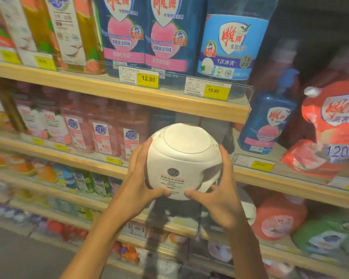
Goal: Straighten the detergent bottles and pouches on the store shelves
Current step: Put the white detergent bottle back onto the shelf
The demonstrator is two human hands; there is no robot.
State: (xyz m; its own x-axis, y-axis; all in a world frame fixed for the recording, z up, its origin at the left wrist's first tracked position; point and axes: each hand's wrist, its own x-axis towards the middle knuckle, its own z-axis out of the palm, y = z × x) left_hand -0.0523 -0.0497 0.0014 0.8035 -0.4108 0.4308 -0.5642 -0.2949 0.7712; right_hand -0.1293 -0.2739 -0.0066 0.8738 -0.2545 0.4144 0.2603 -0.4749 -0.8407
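Tub (182,160) is between left hand (138,178) and right hand (220,198), in front of the shelf (69,156), pouch (330,127) off to its right.

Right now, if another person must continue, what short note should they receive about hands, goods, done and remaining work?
The left hand and the right hand both grip the white tub in front of the shelves, label toward the camera.
On the top shelf the blue bottles stand upright; the red pouch at right looks tilted.
Done: cannot tell.
Left: probably shelve the tub, then straighten the pouch.
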